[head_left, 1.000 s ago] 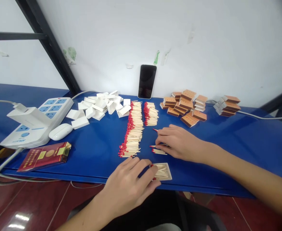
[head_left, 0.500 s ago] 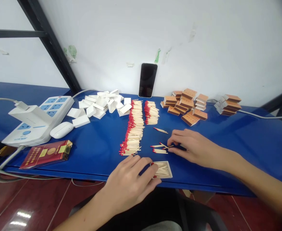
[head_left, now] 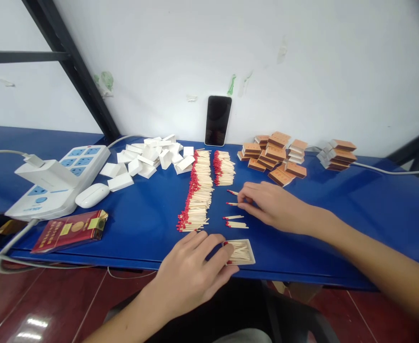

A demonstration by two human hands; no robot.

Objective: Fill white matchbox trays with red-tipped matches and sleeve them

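My left hand (head_left: 193, 269) grips the left end of a small white matchbox tray (head_left: 252, 252) at the table's front edge. Matches (head_left: 240, 251) with red heads lie inside it, partly covered by my fingers. Farther back, my right hand (head_left: 271, 206) is closed in a pinch on a match (head_left: 232, 204), whose red head points left. Another match (head_left: 232, 192) shows just beyond the fingertips; whether they touch it, I cannot tell. A few loose matches (head_left: 237, 225) lie between that hand and the tray. To their left runs a long row of matches (head_left: 200, 195), beside a shorter row (head_left: 225, 169).
White empty trays (head_left: 150, 155) are heaped at the back left, and orange matchboxes (head_left: 275, 152) at the back right, with another stack (head_left: 340, 155) beyond. A phone (head_left: 218, 120) leans on the wall. At left are a power strip (head_left: 84, 162), a white case (head_left: 92, 195) and a red packet (head_left: 69, 230).
My right hand has moved away from me and slightly left, bringing a match from the loose ones near the tray toward the match farther back. My left hand stays on the tray.
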